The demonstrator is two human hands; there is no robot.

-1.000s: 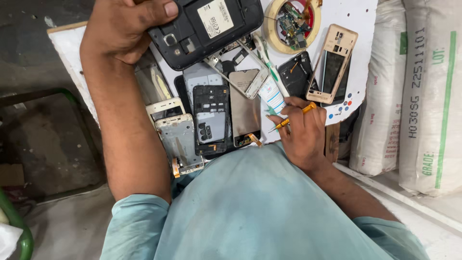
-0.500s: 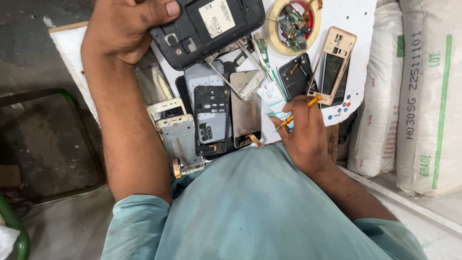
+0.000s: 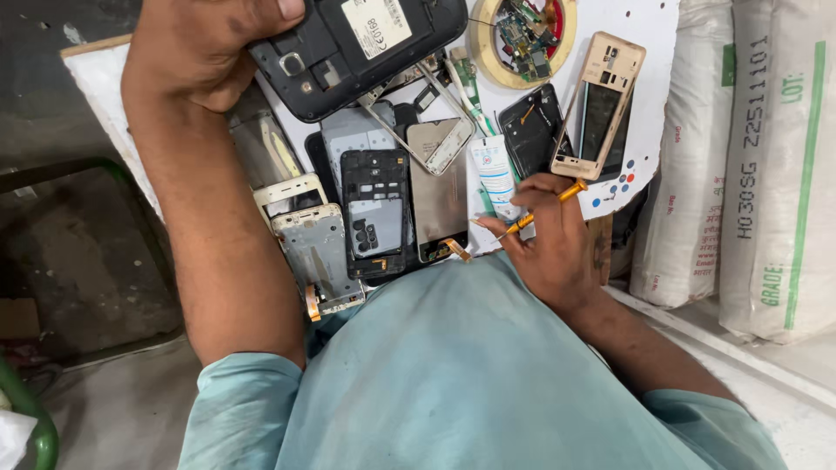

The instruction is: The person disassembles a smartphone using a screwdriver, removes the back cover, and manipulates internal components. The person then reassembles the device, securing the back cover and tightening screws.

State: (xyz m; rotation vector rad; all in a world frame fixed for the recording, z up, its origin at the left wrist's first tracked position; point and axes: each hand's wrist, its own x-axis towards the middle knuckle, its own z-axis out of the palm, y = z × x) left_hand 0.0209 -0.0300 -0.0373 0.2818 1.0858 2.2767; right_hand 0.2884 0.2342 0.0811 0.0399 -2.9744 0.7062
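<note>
1. Up top, the left hand (image 3: pixel 196 52) is wrapping closed around one end of an opened black phone (image 3: pixel 361 39), holding it raised over the white board (image 3: pixel 657 52) with its back cover off.
2. Lower down, the right hand (image 3: pixel 553 239) is pinching a small orange-handled screwdriver (image 3: pixel 544 209) between closed fingers, its tip pointing left toward the loose parts.
3. Just beside that hand, a white tube (image 3: pixel 495 174) is lying on the board.
4. Between the two arms, a black phone frame (image 3: pixel 374 213), a silver frame (image 3: pixel 318 252) and a gold frame (image 3: pixel 601 104) are lying apart.
5. Beyond them, a roll of tape (image 3: pixel 522 35) is holding circuit scraps.
6. Off to the right, white sacks (image 3: pixel 766 165) are standing.
</note>
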